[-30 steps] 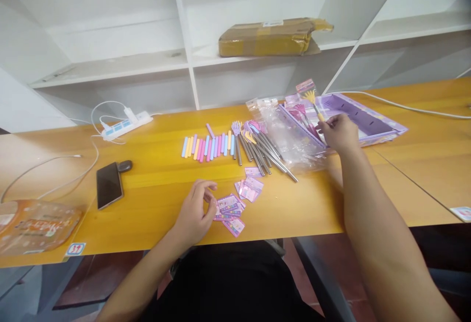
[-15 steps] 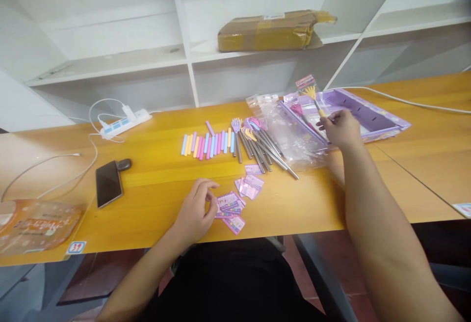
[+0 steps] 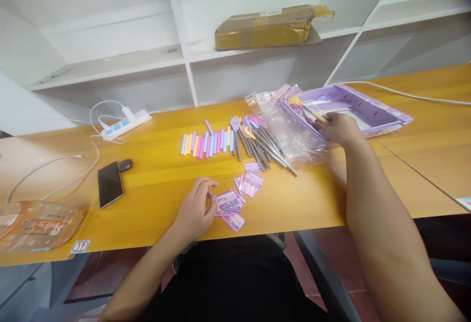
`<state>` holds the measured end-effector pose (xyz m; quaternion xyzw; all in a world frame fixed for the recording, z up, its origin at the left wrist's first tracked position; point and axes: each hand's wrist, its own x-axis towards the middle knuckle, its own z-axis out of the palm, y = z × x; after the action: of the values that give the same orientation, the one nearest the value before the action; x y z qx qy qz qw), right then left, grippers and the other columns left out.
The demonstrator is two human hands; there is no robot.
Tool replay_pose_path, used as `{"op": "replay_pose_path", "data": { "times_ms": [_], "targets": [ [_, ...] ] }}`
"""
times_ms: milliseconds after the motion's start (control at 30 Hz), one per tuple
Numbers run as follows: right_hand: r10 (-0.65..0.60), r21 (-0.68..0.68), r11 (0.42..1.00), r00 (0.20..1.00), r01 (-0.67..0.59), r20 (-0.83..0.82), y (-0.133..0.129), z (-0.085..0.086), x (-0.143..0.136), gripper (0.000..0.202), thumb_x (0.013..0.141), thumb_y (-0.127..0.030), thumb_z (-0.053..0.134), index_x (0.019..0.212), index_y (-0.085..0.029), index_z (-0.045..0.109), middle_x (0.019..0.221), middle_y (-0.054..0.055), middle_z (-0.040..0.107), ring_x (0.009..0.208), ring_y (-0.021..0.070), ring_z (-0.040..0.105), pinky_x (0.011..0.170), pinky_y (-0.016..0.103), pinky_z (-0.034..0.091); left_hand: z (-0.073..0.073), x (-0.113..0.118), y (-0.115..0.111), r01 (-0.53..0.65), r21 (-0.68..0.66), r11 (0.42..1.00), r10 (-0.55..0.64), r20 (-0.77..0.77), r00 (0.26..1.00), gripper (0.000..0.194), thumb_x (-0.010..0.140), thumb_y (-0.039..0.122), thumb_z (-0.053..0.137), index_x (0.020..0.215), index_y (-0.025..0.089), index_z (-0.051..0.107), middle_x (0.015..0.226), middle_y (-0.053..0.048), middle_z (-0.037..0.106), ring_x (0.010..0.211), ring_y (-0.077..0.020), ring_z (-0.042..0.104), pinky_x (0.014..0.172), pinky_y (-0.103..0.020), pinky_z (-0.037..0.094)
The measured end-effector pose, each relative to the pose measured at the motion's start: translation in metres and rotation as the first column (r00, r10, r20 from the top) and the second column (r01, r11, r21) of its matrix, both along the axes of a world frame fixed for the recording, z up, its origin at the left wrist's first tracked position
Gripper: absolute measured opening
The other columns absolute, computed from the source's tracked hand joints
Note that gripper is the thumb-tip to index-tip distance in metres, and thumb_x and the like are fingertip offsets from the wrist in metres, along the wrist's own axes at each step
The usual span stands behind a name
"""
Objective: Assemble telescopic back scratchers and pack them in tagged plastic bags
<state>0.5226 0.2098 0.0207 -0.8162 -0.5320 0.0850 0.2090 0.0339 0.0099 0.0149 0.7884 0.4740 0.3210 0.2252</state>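
A yellow back scratcher (image 3: 312, 114) is in my right hand (image 3: 342, 128), its fingers closed around the handle. The scratcher lies low and tilted over the left side of the purple tray box (image 3: 379, 111), its clawed head towards the back left. My left hand (image 3: 198, 209) rests on the table with loosely curled fingers, a gap between thumb and forefinger. Its fingertips are beside the pink and purple printed cards (image 3: 228, 201); whether they touch is unclear. Several back scratchers with metal rods (image 3: 259, 147) lie in a heap between the hands.
Coloured handle tubes (image 3: 208, 145) lie in a row left of the heap. Clear plastic bags (image 3: 290, 138) lie against the tray. A phone (image 3: 110, 184), power strip (image 3: 127, 124) with cables and an orange packet (image 3: 40, 226) are at left. A taped cardboard box (image 3: 265, 32) sits on the shelf.
My right hand has tilted and lowered the yellow back scratcher into the purple tray; its head now lies flatter, near the tray's left edge. My left hand has stayed beside the cards.
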Motion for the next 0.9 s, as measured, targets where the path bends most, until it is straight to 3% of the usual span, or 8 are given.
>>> {"op": "replay_pose_path", "data": {
  "times_ms": [233, 367, 533, 767, 900],
  "targets": [
    [-0.056, 0.078, 0.995, 0.998, 0.054, 0.024, 0.001, 0.002, 0.003, 0.033, 0.108, -0.040, 0.056, 0.125, -0.015, 0.068, 0.120, 0.020, 0.075, 0.088, 0.0230, 0.057, 0.081, 0.034, 0.038, 0.001, 0.000, 0.000, 0.000, 0.003, 1.000, 0.001, -0.020, 1.000, 0.028, 0.103, 0.014, 0.051, 0.129, 0.022, 0.057, 0.126, -0.010, 0.064, 0.089, -0.0179, 0.070, 0.088, -0.037, 0.058],
    [-0.002, -0.017, 1.000, 1.000, 0.003, 0.026, 0.002, -0.002, 0.004, 0.039, 0.105, -0.044, 0.063, 0.126, -0.012, 0.072, 0.115, 0.020, 0.076, 0.087, 0.0241, 0.060, 0.079, 0.035, 0.040, 0.000, 0.001, 0.000, 0.008, 0.015, 1.000, -0.008, -0.034, 0.999, 0.028, 0.103, 0.014, 0.051, 0.129, 0.023, 0.057, 0.127, -0.009, 0.064, 0.090, -0.0175, 0.070, 0.088, -0.037, 0.058],
    [0.058, -0.006, 0.998, 0.995, -0.058, 0.083, 0.002, -0.009, 0.002, 0.057, 0.105, -0.048, 0.066, 0.150, -0.013, 0.063, 0.135, 0.023, 0.071, 0.111, 0.0268, 0.063, 0.091, 0.035, 0.041, -0.002, 0.000, 0.000, 0.014, 0.033, 0.999, -0.012, -0.050, 0.999, 0.028, 0.104, 0.013, 0.050, 0.129, 0.024, 0.056, 0.128, -0.010, 0.063, 0.090, -0.0172, 0.070, 0.088, -0.037, 0.059],
    [0.035, 0.057, 0.997, 0.987, -0.045, 0.154, 0.000, -0.008, 0.001, 0.044, 0.111, -0.036, 0.056, 0.147, -0.012, 0.066, 0.123, 0.022, 0.077, 0.106, 0.0258, 0.063, 0.088, 0.034, 0.039, -0.002, 0.000, 0.000, 0.016, 0.014, 1.000, -0.015, -0.078, 0.997, 0.028, 0.103, 0.014, 0.050, 0.128, 0.024, 0.056, 0.128, -0.010, 0.063, 0.092, -0.0189, 0.072, 0.087, -0.038, 0.059],
    [0.039, -0.002, 0.999, 0.982, -0.040, 0.187, 0.001, -0.010, 0.004, 0.041, 0.106, -0.041, 0.064, 0.133, -0.013, 0.077, 0.114, 0.021, 0.078, 0.090, 0.0249, 0.060, 0.080, 0.036, 0.037, 0.000, 0.001, 0.001, 0.015, -0.002, 1.000, -0.015, -0.081, 0.997, 0.027, 0.104, 0.015, 0.050, 0.129, 0.024, 0.056, 0.129, -0.011, 0.064, 0.093, -0.0195, 0.072, 0.087, -0.039, 0.059]
  ]
}}
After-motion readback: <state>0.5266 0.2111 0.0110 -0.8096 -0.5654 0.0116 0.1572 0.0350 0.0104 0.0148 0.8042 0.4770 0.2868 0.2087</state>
